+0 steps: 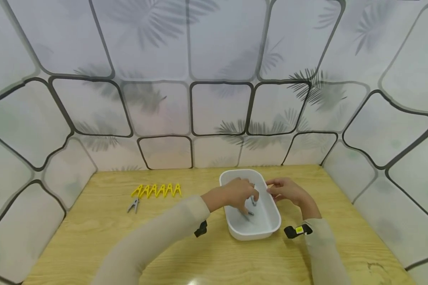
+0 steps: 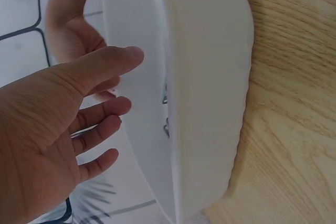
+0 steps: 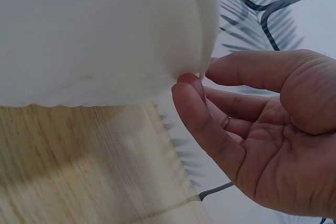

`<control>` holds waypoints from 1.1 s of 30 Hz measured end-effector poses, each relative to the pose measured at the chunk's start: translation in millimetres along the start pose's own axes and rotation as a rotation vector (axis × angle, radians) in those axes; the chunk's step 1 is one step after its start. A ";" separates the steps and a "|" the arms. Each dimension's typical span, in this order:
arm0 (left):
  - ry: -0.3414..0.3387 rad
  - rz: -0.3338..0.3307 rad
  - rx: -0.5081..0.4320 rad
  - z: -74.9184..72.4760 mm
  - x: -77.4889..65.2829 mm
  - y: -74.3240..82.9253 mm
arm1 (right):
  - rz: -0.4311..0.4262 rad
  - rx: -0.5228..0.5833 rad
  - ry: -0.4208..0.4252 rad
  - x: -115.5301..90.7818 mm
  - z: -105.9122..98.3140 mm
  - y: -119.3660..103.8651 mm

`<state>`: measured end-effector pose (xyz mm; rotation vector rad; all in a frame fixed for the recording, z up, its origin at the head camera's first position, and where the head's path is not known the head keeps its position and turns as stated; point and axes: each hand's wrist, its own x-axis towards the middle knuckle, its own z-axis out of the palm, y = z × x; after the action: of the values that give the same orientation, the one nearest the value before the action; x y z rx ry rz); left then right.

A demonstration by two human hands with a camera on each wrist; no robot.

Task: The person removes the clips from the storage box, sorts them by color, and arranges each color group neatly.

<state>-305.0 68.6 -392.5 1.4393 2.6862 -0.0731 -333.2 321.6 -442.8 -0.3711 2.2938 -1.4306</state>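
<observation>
A white oblong plastic basin (image 1: 265, 223) stands on the wooden table. My left hand (image 1: 237, 194) reaches over its left side, fingers loosely spread and pointing down into it. Nothing shows between that thumb and the fingers (image 2: 100, 128) in the left wrist view. Grey clothespins (image 1: 253, 201) lie on the basin floor close to these fingertips, partly hidden by the hand. On the basin's far right side, my right hand (image 1: 287, 190) pinches the rim between thumb and fingers (image 3: 191, 103).
Left on the table, several yellow clothespins (image 1: 156, 190) stand in a row. One grey clothespin (image 1: 133, 205) lies just in front of the row's left end. A patterned cloth wall (image 1: 165, 152) encloses the table at the back and sides.
</observation>
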 end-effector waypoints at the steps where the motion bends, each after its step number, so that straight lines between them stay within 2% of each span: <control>1: -0.015 0.004 0.001 1.3 1.7 1.3 | -0.002 0.001 0.000 0.2 0.2 -0.8; 9: -0.077 0.003 -0.017 10.1 10.6 9.4 | -0.008 -0.007 0.017 -0.2 -0.9 -5.7; 19: -0.113 -0.014 0.136 24.6 7.6 12.8 | 0.008 -0.016 0.015 1.1 -0.1 -4.2; 24: -0.138 -0.035 0.098 29.8 3.9 11.1 | 0.012 -0.008 0.016 0.9 1.1 -4.2; 33: -0.134 -0.040 0.070 43.6 7.5 3.9 | 0.020 -0.004 0.013 1.3 2.9 -2.8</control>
<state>-303.2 73.2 -436.6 1.3465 2.6280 -0.2593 -332.9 317.6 -441.7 -0.3395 2.3044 -1.4234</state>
